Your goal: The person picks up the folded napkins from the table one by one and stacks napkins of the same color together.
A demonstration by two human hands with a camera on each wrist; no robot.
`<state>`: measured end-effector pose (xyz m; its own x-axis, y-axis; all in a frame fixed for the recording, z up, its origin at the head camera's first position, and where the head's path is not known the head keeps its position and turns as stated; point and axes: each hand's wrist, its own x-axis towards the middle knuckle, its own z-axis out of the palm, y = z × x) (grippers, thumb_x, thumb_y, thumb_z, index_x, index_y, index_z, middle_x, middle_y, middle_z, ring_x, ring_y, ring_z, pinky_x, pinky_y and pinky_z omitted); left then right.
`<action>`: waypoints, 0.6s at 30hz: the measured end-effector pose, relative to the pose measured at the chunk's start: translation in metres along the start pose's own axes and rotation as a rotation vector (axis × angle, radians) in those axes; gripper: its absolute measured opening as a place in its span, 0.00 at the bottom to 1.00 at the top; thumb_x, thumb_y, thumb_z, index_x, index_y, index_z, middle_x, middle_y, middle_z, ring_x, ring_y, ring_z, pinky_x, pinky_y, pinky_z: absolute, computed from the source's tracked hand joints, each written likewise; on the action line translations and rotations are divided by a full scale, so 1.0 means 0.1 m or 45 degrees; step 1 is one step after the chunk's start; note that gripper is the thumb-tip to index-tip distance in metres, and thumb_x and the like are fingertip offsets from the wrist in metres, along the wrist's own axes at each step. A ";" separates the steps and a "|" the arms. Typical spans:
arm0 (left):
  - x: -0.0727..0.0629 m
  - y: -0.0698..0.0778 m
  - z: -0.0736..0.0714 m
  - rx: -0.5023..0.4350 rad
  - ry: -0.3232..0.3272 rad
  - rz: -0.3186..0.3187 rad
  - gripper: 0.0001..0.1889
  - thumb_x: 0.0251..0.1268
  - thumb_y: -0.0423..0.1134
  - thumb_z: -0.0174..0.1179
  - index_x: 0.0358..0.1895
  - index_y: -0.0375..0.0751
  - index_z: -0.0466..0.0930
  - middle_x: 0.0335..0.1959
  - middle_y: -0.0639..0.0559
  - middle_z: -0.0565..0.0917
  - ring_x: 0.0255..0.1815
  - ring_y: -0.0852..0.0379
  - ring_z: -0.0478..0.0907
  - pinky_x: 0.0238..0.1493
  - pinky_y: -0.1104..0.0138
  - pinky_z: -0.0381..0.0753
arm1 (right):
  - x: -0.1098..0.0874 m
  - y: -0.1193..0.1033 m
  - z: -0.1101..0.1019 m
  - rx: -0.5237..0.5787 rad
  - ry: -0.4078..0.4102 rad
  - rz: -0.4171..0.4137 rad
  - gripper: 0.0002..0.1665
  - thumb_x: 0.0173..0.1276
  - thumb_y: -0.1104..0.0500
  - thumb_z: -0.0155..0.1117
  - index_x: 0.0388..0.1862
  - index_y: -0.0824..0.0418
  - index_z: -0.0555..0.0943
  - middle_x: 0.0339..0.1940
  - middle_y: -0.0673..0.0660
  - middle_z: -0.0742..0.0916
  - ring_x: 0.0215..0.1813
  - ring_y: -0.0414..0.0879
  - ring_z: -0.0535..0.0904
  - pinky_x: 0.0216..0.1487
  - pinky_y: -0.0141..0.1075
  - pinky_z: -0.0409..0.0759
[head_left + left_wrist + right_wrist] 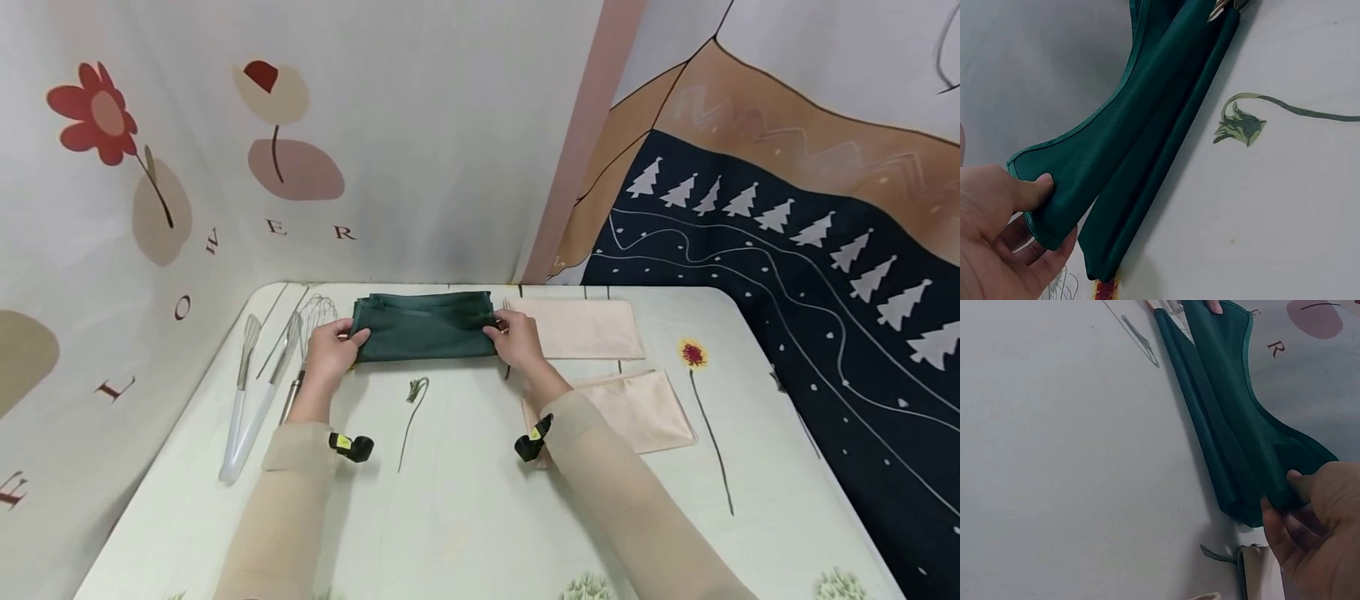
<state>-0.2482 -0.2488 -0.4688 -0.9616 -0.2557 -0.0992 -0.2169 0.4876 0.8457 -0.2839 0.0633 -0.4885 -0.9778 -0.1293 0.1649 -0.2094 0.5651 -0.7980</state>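
Note:
A dark green cloth (423,329), folded into a long rectangle, spans both hands near the back of the table. My left hand (332,350) pinches its left end; in the left wrist view the thumb lies on top of the green cloth (1110,131) with fingers beneath. At the right end my right hand (517,340) pinches the cloth between thumb and fingers, as the right wrist view also shows on the green cloth (1235,412). The upper layer is lifted apart from a lower fold, with a hemmed edge curving between the hands.
Left of the cloth lie a whisk (318,310) and tongs (251,417). To the right are two folded pale pink cloths, one (588,329) behind the other (637,412). The white tablecloth (465,517) bears printed flowers. A curtain (420,142) rises behind the table.

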 end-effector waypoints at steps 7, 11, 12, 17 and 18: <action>0.05 -0.01 -0.01 -0.006 0.005 -0.008 0.21 0.77 0.43 0.58 0.65 0.36 0.78 0.62 0.36 0.77 0.58 0.40 0.75 0.52 0.53 0.78 | 0.09 0.00 0.04 -0.062 -0.014 0.034 0.11 0.72 0.60 0.68 0.49 0.63 0.87 0.38 0.59 0.88 0.44 0.52 0.83 0.47 0.44 0.81; 0.07 -0.02 -0.02 0.011 0.010 -0.002 0.22 0.77 0.44 0.58 0.66 0.36 0.78 0.63 0.36 0.76 0.60 0.39 0.74 0.56 0.50 0.77 | 0.13 0.00 0.07 -0.085 -0.022 0.029 0.10 0.72 0.59 0.68 0.48 0.63 0.87 0.37 0.59 0.88 0.45 0.52 0.83 0.47 0.43 0.81; 0.08 -0.02 -0.02 0.016 0.013 -0.003 0.22 0.77 0.44 0.58 0.66 0.36 0.77 0.63 0.36 0.76 0.61 0.39 0.74 0.57 0.50 0.77 | 0.13 0.00 0.07 -0.087 -0.025 0.028 0.10 0.72 0.59 0.68 0.48 0.63 0.87 0.38 0.59 0.88 0.45 0.52 0.83 0.47 0.43 0.81; 0.13 -0.04 0.00 0.035 0.027 -0.006 0.22 0.77 0.44 0.59 0.66 0.36 0.78 0.63 0.37 0.76 0.62 0.39 0.74 0.57 0.49 0.78 | 0.17 -0.02 0.09 -0.086 -0.029 0.039 0.08 0.73 0.59 0.67 0.45 0.62 0.87 0.39 0.58 0.88 0.46 0.52 0.83 0.46 0.43 0.81; 0.14 -0.04 0.01 0.038 0.028 -0.005 0.22 0.77 0.44 0.58 0.66 0.36 0.78 0.63 0.36 0.76 0.61 0.39 0.74 0.57 0.49 0.78 | 0.17 -0.01 0.09 -0.088 -0.028 0.043 0.08 0.73 0.59 0.67 0.45 0.62 0.87 0.39 0.58 0.88 0.46 0.52 0.83 0.46 0.43 0.81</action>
<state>-0.2606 -0.2540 -0.4743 -0.9570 -0.2758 -0.0905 -0.2257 0.5112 0.8293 -0.3003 0.0527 -0.4899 -0.9839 -0.1271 0.1253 -0.1775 0.6240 -0.7610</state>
